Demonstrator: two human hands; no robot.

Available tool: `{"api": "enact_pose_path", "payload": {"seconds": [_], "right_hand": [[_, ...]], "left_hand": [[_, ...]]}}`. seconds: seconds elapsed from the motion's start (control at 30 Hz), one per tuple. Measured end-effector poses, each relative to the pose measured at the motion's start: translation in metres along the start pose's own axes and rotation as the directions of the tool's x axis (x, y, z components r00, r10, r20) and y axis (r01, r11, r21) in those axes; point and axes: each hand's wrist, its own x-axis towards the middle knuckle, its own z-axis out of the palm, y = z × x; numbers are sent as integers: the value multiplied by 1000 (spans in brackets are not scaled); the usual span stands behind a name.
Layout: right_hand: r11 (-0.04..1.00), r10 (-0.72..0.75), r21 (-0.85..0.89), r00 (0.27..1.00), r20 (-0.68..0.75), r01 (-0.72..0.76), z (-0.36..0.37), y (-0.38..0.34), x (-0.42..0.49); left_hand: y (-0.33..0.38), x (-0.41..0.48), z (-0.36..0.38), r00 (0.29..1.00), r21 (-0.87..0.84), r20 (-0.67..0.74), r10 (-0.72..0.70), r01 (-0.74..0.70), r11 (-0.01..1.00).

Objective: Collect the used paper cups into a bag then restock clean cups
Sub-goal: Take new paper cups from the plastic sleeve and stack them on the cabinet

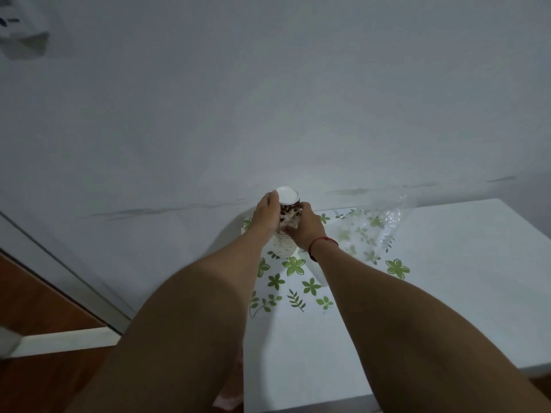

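A tall stack of paper cups (286,222) stands upside down at the far left corner of the white table (447,278), close to the wall. The cups are white with a brown coffee-bean print, and the top cup's white base faces up. My left hand (267,214) wraps the upper part of the stack from the left. My right hand (307,228), with a red string at the wrist, grips it from the right. Beside the stack on the right lies a crumpled clear plastic bag (378,225).
A white mat with green leaf print (293,281) covers the table's left part under the stack. The wall (268,99) rises right behind the table. A brown wooden floor (35,308) and white skirting lie to the left.
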Motion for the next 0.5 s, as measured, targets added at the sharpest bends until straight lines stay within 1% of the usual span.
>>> {"api": "enact_pose_path", "payload": {"seconds": [0.13,0.27,0.33,0.43,0.5], "right_hand": [[997,-20,-76,997,74,26,-20,8,-11],[990,-74,-121,997,13,75,-60,10,-15],[985,-82,-152,997,0,81,-85,14,-14],[977,-50,-208,999,-22,44,-119,31,-10],[969,-32,-246,999,-30,24,-139,46,-7]], "left_hand": [[8,-7,-2,996,38,-87,-5,8,999],[34,-17,7,983,144,-175,50,-24,989],[51,-22,17,973,266,-203,108,-52,963],[71,-32,34,939,488,-232,252,-112,866],[78,-36,48,921,563,-219,323,-151,813]]}}
